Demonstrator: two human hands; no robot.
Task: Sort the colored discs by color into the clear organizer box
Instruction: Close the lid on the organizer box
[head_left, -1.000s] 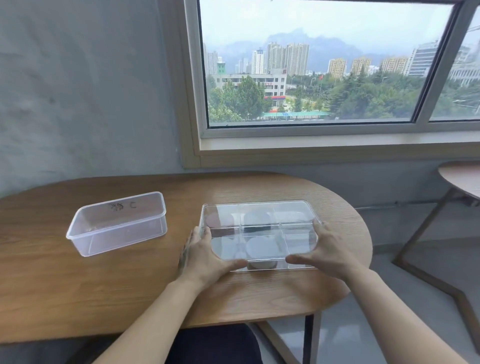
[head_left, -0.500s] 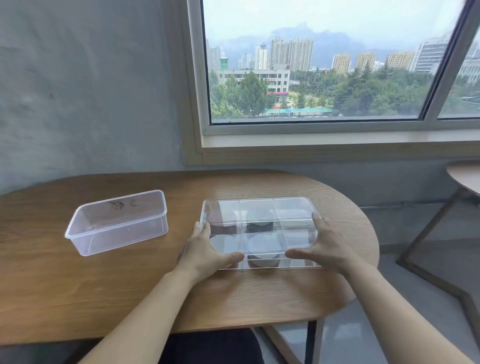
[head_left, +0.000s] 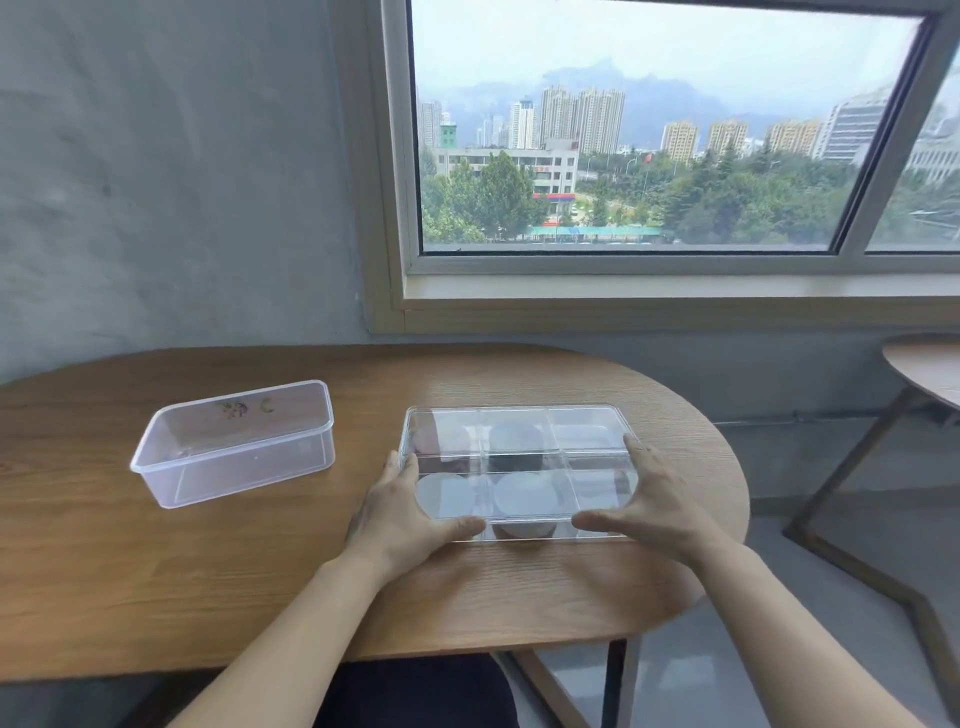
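Clear organizer box (head_left: 515, 410) sits on the table (head_left: 156, 571), right of center, lid on. Six compartments, with discs (head_left: 527, 494) inside; glare washes out the colors, so I can't tell the sort. Both hands are spread and flat against the box. Left hand (head_left: 400, 514) is on the left wall with its thumb along the front edge, right hand (head_left: 660, 506) mirrors it on the right wall. Clear tub (head_left: 249, 467) stands apart to the left.

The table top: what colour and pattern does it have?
The table is light brown with wood grain; head view.
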